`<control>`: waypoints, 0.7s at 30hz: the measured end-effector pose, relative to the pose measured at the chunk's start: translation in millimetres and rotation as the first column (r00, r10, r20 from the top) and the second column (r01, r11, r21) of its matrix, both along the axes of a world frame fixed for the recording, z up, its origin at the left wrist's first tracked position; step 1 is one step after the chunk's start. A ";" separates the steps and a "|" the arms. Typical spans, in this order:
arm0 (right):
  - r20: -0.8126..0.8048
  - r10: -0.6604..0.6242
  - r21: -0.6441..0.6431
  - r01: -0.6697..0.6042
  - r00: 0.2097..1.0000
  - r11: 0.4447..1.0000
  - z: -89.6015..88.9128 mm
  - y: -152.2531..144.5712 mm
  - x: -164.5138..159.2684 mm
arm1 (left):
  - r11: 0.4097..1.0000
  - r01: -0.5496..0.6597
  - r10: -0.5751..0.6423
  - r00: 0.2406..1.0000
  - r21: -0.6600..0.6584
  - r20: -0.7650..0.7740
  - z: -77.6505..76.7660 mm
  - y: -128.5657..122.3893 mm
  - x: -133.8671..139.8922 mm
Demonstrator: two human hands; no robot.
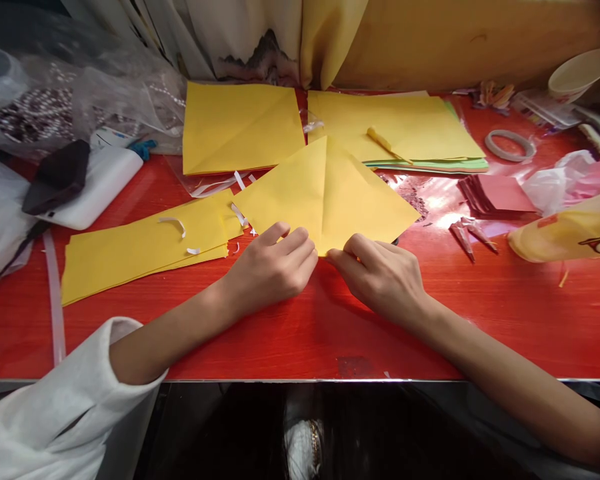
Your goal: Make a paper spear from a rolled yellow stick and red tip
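Note:
A yellow sheet of paper with a crease down its middle lies turned cornerwise in front of me, one corner pointing away. Its near corner is between my two hands. My left hand has its fingers curled on the near left edge of the sheet. On the near right edge, my right hand pinches the paper near that corner, thumb and fingertips together. The fingertips of both hands are partly hidden. Left of the sheet lie yellow paper strips with white scraps on them.
Stacked yellow sheets and a second stack lie at the back. To the right are a tape roll, dark red paper squares, small folded cones and a yellow-filled plastic bag. A black phone rests on a white box.

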State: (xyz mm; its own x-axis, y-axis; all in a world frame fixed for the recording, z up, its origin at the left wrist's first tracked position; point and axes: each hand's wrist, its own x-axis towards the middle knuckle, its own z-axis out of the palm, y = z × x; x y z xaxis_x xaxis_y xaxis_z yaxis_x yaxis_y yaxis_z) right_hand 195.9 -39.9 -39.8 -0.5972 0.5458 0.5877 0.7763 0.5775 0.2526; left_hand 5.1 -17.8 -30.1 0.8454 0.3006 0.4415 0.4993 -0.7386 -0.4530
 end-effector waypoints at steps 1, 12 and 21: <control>0.001 0.011 -0.002 -0.011 1.000 1.000 0.2 0.0 0.1 | 1.000 -0.007 0.007 1.000 -0.003 0.002 0.0 0.2 0.2; 0.000 -0.020 -0.019 0.020 1.000 1.000 -1.7 0.4 -0.5 | 1.000 0.017 -0.017 1.000 0.024 0.001 1.2 0.5 -0.4; 0.008 0.025 0.003 -0.025 1.000 1.000 -0.7 0.7 0.1 | 0.999 -0.016 0.015 0.999 0.032 0.032 1.5 -1.5 1.2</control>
